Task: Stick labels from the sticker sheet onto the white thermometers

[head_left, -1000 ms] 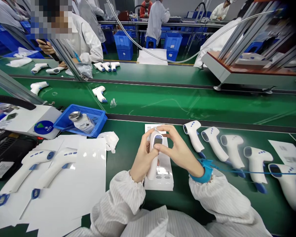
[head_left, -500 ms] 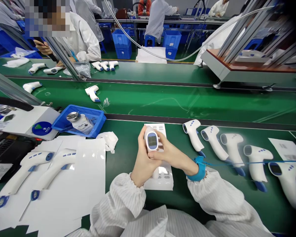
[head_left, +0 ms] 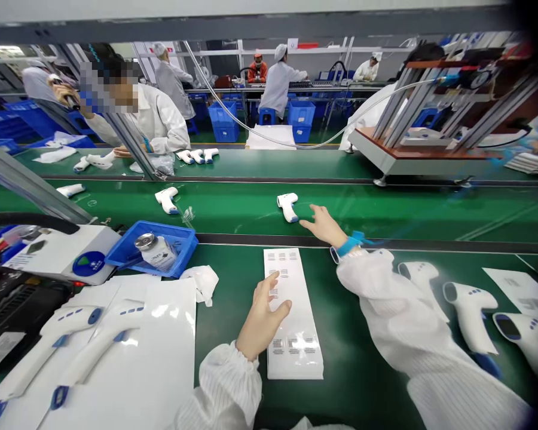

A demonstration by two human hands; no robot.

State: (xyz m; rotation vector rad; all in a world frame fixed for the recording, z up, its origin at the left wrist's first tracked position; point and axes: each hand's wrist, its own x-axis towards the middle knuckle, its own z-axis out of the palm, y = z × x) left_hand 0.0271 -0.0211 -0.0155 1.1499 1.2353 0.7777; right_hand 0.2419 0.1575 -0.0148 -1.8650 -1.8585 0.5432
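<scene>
A white infrared thermometer (head_left: 287, 207) with a blue end lies on the green conveyor belt in front of me. Just to its right, my right hand (head_left: 325, 225) reaches over the belt with fingers spread, apart from the thermometer and holding nothing. A blue wrist strap (head_left: 350, 243) circles that wrist. My left hand (head_left: 262, 313) hovers at the sheet of printed labels (head_left: 296, 316), its thumb and fingers apart and nothing between them. Several more thermometers (head_left: 470, 313) lie on the bench to the right, some partly hidden by my right sleeve.
Left of the labels are a blue tray (head_left: 188, 251) with a metal-capped bottle, crumpled tissue (head_left: 201, 282) and white sheets (head_left: 170, 334) bearing two thermometers. Another thermometer (head_left: 167, 200) lies farther left on the belt. Across it, a co-worker (head_left: 161, 122) sits near a metal post; a framed fixture (head_left: 412, 149) stands right.
The thermometer both hands held is out of them, and one now lies on the belt ahead. My right hand has moved forward and right; my left has opened over the labels. The view has tilted up.
</scene>
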